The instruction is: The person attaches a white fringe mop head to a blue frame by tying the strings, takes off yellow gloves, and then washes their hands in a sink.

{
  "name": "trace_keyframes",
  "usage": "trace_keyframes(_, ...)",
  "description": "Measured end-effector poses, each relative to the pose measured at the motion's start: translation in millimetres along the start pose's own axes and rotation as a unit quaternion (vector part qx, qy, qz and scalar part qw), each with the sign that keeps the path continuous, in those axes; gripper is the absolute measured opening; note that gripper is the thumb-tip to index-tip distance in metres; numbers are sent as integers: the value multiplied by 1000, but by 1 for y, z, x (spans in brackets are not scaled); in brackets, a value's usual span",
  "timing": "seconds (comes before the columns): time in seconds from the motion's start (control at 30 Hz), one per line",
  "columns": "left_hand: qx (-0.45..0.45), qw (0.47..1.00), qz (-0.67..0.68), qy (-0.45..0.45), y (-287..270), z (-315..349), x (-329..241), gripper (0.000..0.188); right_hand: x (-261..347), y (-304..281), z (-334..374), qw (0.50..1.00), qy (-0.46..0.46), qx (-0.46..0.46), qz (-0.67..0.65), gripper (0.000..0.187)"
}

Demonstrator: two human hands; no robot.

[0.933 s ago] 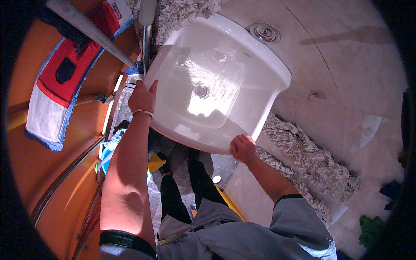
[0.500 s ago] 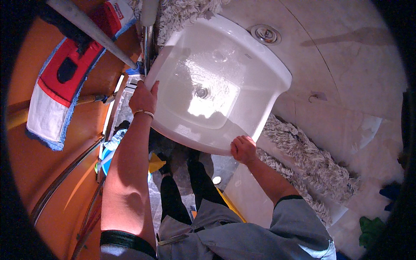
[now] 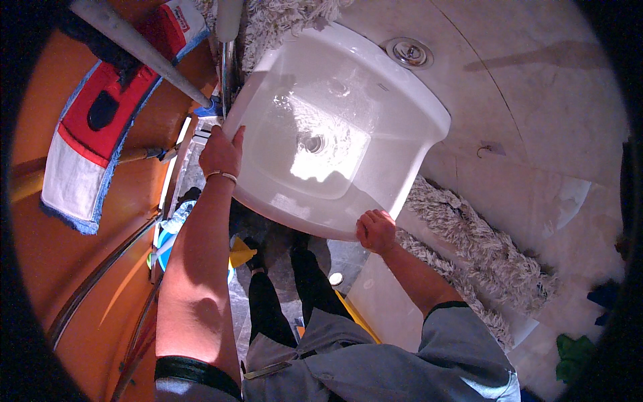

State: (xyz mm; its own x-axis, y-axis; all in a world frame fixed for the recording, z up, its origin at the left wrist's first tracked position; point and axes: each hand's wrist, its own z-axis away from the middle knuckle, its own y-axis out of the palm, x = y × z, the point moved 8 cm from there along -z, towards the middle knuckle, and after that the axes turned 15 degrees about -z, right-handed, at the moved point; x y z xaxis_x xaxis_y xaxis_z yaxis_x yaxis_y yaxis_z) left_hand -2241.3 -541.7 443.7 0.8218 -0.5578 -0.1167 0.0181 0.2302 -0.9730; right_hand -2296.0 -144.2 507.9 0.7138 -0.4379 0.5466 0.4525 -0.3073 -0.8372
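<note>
A white sink (image 3: 268, 181) with water in it lies in front of me, its drain (image 3: 312, 143) under bright, rippling light. On its left rim, my left hand (image 3: 222, 153) is closed around the edge, thumb on the inner side and the other fingers partly hidden. My right hand (image 3: 376, 231) grips the near right corner of the rim, its fingers curled over the edge. A wristband (image 3: 222, 175) circles my left wrist.
At the left, a red and white flat mop head (image 3: 100, 127) hangs before an orange wall (image 3: 100, 281). Shaggy grey mop pads (image 3: 469, 241) lie right of the sink. A round metal fitting (image 3: 409, 53) sits behind it. A yellow cloth-like piece (image 3: 241, 252) shows below.
Both hands keep their places on the rim. The ripples in the water have shifted, and rings now show around the drain.
</note>
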Motion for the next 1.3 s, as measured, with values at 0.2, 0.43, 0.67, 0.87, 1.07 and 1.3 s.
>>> trace_keyframes(0.2,-15,1000,-10,6,1,-1,0,57,0,-2,-1,1000,7,4,-2,9)
trace_keyframes(0.43,-23,1000,0,16,3,-1,0,57,-2,0,3,1000,-10,-15,-12,12)
trace_keyframes(0.67,-26,999,17,22,12,-4,2,57,0,-3,5,1000,2,-18,-8,10)
trace_keyframes(0.87,11,998,63,-19,24,-13,17,57,1,-1,-3,1000,-9,7,6,15)
trace_keyframes(1.07,-40,989,92,-107,11,36,17,54,-1,-6,2,999,20,-19,37,17)
trace_keyframes(1.3,-84,992,38,-83,10,38,18,45,20,-101,-43,962,163,-148,-159,41)
